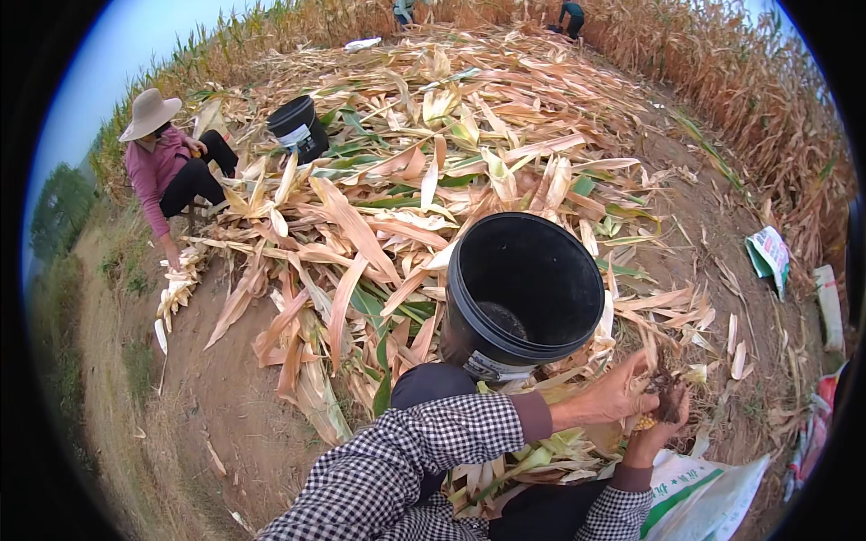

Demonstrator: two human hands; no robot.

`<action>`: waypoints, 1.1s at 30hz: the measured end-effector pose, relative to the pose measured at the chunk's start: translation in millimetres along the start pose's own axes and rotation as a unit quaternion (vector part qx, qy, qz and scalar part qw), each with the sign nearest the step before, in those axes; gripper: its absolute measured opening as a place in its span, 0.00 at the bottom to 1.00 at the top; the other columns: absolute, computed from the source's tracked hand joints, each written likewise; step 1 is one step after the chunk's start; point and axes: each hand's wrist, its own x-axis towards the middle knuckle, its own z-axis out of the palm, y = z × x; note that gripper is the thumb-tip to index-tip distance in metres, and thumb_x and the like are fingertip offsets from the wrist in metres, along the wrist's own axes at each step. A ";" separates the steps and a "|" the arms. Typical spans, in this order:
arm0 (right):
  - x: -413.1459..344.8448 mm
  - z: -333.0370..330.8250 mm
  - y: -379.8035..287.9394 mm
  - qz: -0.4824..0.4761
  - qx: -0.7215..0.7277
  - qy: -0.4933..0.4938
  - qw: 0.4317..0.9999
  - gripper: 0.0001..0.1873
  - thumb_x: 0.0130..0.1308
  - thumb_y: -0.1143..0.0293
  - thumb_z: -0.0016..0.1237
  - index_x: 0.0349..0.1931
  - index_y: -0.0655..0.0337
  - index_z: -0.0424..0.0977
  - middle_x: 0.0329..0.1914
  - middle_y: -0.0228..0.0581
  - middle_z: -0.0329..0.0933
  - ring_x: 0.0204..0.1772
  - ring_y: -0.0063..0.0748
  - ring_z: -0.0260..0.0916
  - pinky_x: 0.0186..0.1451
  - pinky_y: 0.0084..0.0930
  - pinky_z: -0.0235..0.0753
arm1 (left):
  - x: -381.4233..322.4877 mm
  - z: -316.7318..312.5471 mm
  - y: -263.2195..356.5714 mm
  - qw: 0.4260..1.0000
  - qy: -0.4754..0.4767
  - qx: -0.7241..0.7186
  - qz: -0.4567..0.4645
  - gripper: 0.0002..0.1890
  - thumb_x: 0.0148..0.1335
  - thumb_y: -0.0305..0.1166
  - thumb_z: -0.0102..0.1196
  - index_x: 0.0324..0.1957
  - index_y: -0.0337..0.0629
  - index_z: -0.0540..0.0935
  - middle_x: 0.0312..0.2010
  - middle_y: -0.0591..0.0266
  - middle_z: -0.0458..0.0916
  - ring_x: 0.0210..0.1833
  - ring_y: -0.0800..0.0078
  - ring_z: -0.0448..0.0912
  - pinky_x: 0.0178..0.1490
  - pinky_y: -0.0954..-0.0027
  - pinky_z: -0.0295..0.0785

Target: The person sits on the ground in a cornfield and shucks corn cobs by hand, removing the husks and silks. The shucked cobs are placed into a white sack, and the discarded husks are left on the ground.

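My right hand (655, 435) is wrapped around an ear of corn (644, 423), and a few yellow kernels show between the hands. Dark, dried silk (668, 397) covers the ear's upper end. My left hand (612, 395) grips a pale husk (651, 351) at that same end, its fingertips partly hidden. Left of both hands stands a black plastic bucket (467, 324), tilted towards me, with no corn visible inside. Loose husks (551, 450) lie under my forearms and across my lap.
Dry husks and leaves (406, 223) cover the ground ahead. At left sits a person (159, 166) in a sun hat, one hand at a row of peeled ears (179, 287). A second black bucket (298, 132) stands nearby. Woven sacks (703, 494) lie at right; two people work farther back.
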 end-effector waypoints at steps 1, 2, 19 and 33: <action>0.3 -15.7 5.4 0.023 0.071 0.033 0.997 0.21 0.74 0.54 0.33 0.55 0.59 0.68 0.52 0.40 0.73 0.50 0.37 0.75 0.53 0.32 0.78 | -5.1 2.6 7.3 0.998 -0.026 0.059 0.009 0.55 0.53 0.65 0.57 0.69 0.32 0.51 0.63 0.43 0.61 0.67 0.58 0.61 0.69 0.58 0.57; 4.8 -43.9 11.0 0.045 0.043 0.005 0.998 0.23 0.74 0.51 0.31 0.57 0.57 0.67 0.56 0.40 0.71 0.54 0.39 0.72 0.57 0.35 0.75 | -7.6 3.4 6.3 0.995 -0.068 0.074 -0.003 0.59 0.49 0.64 0.62 0.70 0.32 0.48 0.66 0.40 0.56 0.70 0.50 0.58 0.71 0.54 0.53; -32.7 56.0 -44.9 0.143 0.136 -0.100 0.975 0.11 0.70 0.65 0.46 0.32 0.62 0.66 0.23 0.30 0.61 0.19 0.14 0.54 0.21 0.11 0.53 | 12.0 -27.6 9.5 0.980 0.194 0.033 0.010 0.24 0.67 0.46 0.53 0.51 0.33 0.73 0.37 0.61 0.79 0.39 0.76 0.77 0.45 0.71 0.73; -138.2 -9.4 -46.8 0.163 -0.150 -0.146 0.964 0.11 0.70 0.67 0.45 0.36 0.68 0.69 0.27 0.40 0.70 0.21 0.25 0.65 0.24 0.20 0.66 | 20.2 -77.9 36.6 0.943 0.266 -0.199 -0.012 0.24 0.68 0.49 0.50 0.50 0.35 0.70 0.35 0.59 0.78 0.36 0.77 0.80 0.39 0.74 0.78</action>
